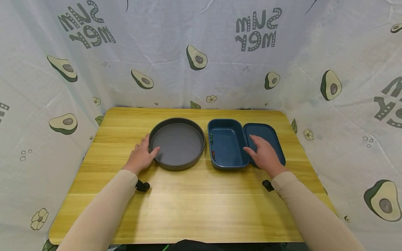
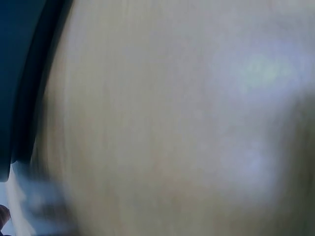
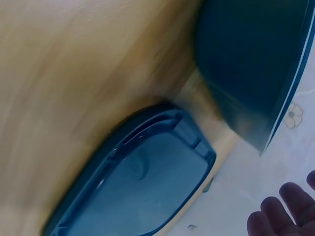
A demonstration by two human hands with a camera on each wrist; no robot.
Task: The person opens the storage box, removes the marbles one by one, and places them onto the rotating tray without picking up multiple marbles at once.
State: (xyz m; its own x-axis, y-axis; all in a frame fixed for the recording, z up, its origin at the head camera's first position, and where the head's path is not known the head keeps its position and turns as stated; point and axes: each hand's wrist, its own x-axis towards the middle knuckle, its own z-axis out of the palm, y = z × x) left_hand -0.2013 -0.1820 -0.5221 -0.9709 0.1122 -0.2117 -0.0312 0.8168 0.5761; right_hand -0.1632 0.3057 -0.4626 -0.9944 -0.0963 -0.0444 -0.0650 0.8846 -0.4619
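A round grey cake pan (image 1: 177, 144) sits on the table left of centre. My left hand (image 1: 141, 155) is at its left rim, fingers extended and thumb over the edge; whether it touches cannot be made out. To the right stands a deep blue rectangular box (image 1: 227, 148), with small green things (image 1: 211, 138) and red things (image 1: 213, 155) along its left inner wall. Beside the box lies its flat blue lid (image 1: 271, 137). Over the lid hovers my right hand (image 1: 265, 155), its fingers loose and holding nothing. In the right wrist view the lid (image 3: 142, 182) shows its ridged rim near my fingertips (image 3: 275, 216).
The wooden table (image 1: 201, 209) has rounded corners. A pale curtain (image 1: 169, 42) printed with avocados hangs behind it and along both sides. Black camera mounts (image 1: 142, 186) stick out below both wrists. The left wrist view is blurred, with a dark curved wall (image 2: 24, 73) at its left.
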